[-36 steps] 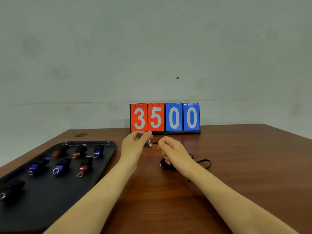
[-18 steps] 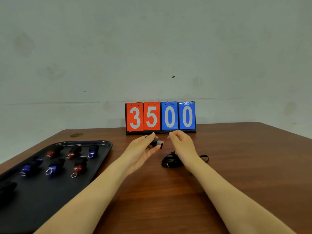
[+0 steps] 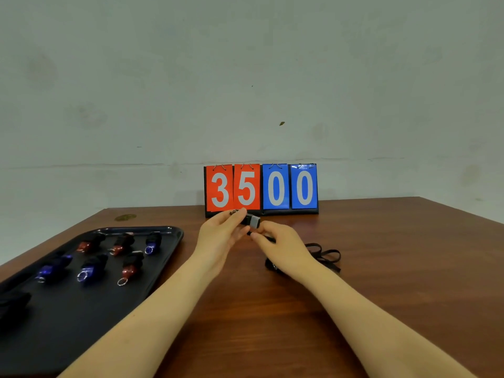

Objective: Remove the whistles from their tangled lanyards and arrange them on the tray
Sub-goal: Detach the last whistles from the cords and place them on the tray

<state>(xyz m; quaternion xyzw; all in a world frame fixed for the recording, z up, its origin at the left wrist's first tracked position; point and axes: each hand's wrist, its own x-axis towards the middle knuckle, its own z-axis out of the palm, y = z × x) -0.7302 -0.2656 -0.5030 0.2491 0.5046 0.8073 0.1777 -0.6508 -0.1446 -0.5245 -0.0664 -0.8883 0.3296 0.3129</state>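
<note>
While the left hand pinches a black-and-silver whistle between thumb and fingertips just below the scoreboard at mid-frame, the right hand sits just beside it with its fingers curled toward a dark bit of cord under the whistle; whether it truly pinches that cord I cannot tell. Right of that hand, partly hidden by the wrist, the lanyard lies in loose black loops on the table. Whether the whistle is already free of the cord is not clear. To do this step well, I judge the left hand should hold the whistle steady by its body and keep the ring end exposed, while the right works the clip or cord off the ring with small moves, not a hard pull that would tighten the loops. Once free, the whistle would go to the tray at lower left, where six red and blue whistles lie in two rows of three; a spot beside them would keep the order, and a dark bundle at the tray's near left edge is best avoided. Readable writing is on the scoreboard only: white digits 3 and 5 on red cards, 0 and 0 on blue. No brand shows.
</note>
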